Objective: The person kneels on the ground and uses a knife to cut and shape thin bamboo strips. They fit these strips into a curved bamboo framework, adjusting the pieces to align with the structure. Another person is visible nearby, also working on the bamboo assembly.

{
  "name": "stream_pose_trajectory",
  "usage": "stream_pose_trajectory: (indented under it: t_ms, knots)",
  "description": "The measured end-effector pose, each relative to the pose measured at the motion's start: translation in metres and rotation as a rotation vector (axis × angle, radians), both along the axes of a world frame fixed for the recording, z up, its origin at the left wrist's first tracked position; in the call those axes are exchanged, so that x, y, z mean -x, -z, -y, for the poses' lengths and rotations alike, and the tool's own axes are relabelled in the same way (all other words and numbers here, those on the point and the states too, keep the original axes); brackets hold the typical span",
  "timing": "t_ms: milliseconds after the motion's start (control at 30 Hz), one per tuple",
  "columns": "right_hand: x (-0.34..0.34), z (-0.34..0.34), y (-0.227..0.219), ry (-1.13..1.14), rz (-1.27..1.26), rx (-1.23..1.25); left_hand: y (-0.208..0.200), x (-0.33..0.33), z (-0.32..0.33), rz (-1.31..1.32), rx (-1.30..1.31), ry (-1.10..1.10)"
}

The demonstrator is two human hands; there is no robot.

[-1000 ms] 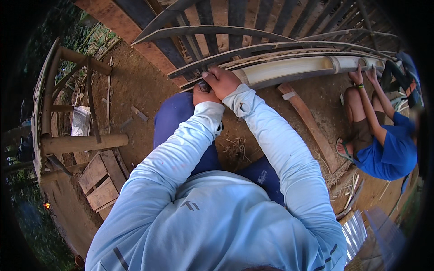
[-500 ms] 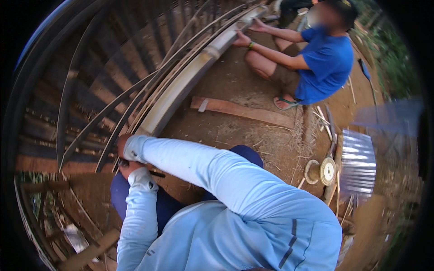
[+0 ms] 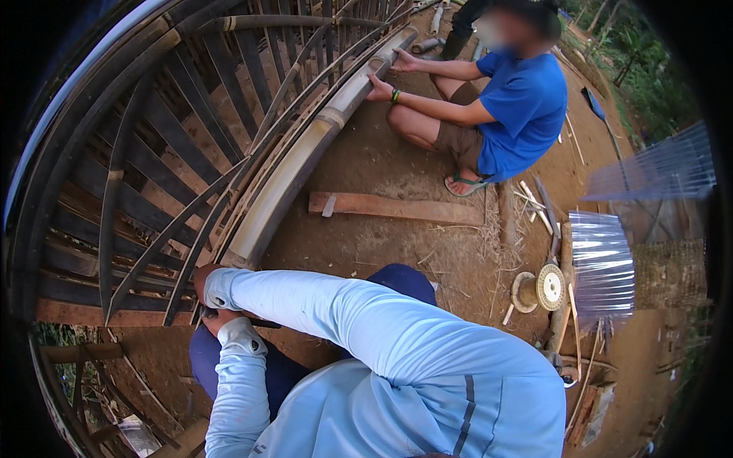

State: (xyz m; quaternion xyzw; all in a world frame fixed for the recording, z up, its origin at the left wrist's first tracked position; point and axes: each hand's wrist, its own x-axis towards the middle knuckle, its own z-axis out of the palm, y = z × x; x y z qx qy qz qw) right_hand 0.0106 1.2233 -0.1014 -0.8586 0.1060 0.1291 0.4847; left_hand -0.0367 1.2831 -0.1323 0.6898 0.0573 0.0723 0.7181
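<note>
A long split bamboo pole (image 3: 286,172) slants along the foot of a dark slatted fence (image 3: 153,156). My right hand (image 3: 205,281) is curled at the pole's near end, beside the fence's lower corner. Just below it, my left hand (image 3: 221,320) is closed near the same corner. A short dark bar (image 3: 263,323) shows beside my left hand; its kind is unclear. The fingertips of both hands, and whatever they grip, are largely hidden. Farther along the pole, a squatting person in a blue shirt (image 3: 519,107) has both hands on it.
A reddish board (image 3: 405,208) lies on the dirt floor between me and the other person. To the right are a pale spool (image 3: 548,288), clear corrugated sheets (image 3: 602,263) and scattered bamboo strips (image 3: 537,206). A reddish bottom rail (image 3: 107,314) runs under the fence.
My view has shifted, so the fence and pole sit lower in the picture. Both my hands stay together at the pole's near end, and the other person still holds the pole.
</note>
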Motion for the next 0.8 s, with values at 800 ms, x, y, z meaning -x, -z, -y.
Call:
stream_pose_trajectory:
  t_ms: [800]
  knots:
    - [0.006, 0.028, -0.055, -0.508, 0.172, 0.475, -0.02, 0.032, -0.004, 0.076, 0.053, 0.098]
